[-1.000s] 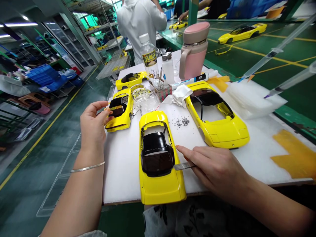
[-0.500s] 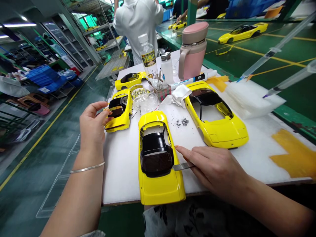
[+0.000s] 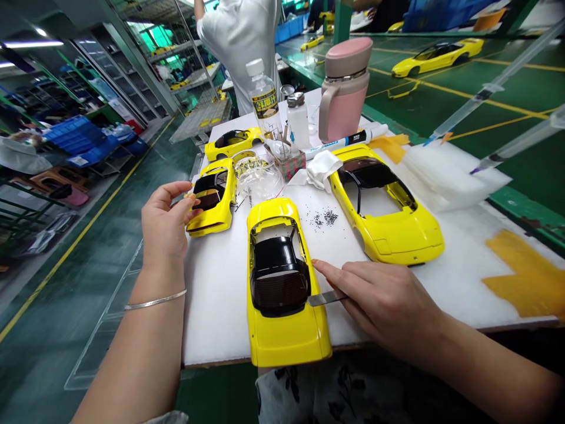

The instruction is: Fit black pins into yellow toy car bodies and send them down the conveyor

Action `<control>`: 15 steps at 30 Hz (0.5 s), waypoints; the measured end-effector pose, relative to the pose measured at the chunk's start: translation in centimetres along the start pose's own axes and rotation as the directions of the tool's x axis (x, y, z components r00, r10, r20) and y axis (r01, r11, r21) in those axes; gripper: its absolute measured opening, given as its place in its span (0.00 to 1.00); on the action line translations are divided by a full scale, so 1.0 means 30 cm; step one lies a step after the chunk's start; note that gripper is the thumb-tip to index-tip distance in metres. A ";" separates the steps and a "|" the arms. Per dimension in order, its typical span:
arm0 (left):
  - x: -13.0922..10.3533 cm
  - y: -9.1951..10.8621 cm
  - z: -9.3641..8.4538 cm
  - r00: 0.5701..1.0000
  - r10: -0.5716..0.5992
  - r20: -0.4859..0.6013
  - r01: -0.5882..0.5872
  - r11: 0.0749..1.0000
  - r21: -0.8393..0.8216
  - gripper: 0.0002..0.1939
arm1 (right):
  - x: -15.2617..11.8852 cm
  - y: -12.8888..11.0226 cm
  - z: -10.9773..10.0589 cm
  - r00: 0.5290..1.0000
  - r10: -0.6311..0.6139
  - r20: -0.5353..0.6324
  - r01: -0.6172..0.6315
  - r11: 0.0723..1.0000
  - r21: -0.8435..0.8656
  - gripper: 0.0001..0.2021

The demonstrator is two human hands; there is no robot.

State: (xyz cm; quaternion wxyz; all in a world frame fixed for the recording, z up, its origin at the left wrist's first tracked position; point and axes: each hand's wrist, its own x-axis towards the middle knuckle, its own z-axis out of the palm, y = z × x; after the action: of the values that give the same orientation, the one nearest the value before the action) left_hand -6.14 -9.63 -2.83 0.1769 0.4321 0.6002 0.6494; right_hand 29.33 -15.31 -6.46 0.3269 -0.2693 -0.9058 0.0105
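Observation:
In front of me a yellow model car body (image 3: 291, 337) with black roof and rear window lies on the white board (image 3: 212, 318). My right hand (image 3: 388, 300) is closed on a flat metal blade-like tool (image 3: 326, 297), whose tip meets the right edge of the rear window. Its index finger stretches to the car's side. At the left, my left hand (image 3: 170, 218) is closed, thumb and fingers pinched together beside a second yellow car body (image 3: 220, 221). What the pinch holds, if anything, cannot be made out. Tiny black pieces (image 3: 329, 218) lie scattered beyond my right hand.
A third car body (image 3: 397, 235) lies at right, another (image 3: 233, 143) farther back. Behind stand a clear bottle (image 3: 267, 109), a pink mug (image 3: 346, 97), a small box (image 3: 289, 165) and crumpled tissue (image 3: 320, 171). Syringes (image 3: 481, 97) slant in from the right. A co-worker (image 3: 241, 47) stands ahead.
My hands, the tool and the nearest car body look almost unmoved. The co-worker ahead has shifted a little to the left.

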 end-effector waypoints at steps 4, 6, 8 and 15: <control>-0.002 0.002 0.003 1.000 -0.001 -0.008 0.001 1.000 0.009 0.18 | -0.001 0.000 -0.003 1.000 -0.002 -0.002 0.002 1.000 0.003 0.18; -0.003 0.002 0.004 1.000 -0.002 -0.007 0.002 1.000 0.008 0.18 | 0.000 0.000 -0.006 1.000 0.003 0.000 -0.003 1.000 0.008 0.18; -0.004 0.003 0.004 1.000 -0.004 -0.006 0.004 1.000 0.007 0.18 | 0.001 0.003 -0.009 1.000 0.007 0.005 -0.007 1.000 0.016 0.18; -0.002 0.000 -0.001 1.000 -0.012 -0.003 0.012 1.000 0.007 0.19 | 0.006 0.010 -0.011 0.998 0.051 0.041 -0.053 0.997 0.052 0.19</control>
State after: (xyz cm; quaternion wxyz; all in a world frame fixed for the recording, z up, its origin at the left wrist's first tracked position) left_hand -6.13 -9.69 -2.86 0.1785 0.4282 0.6053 0.6468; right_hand 29.54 -15.02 -6.16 0.3154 -0.2836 -0.9043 0.0482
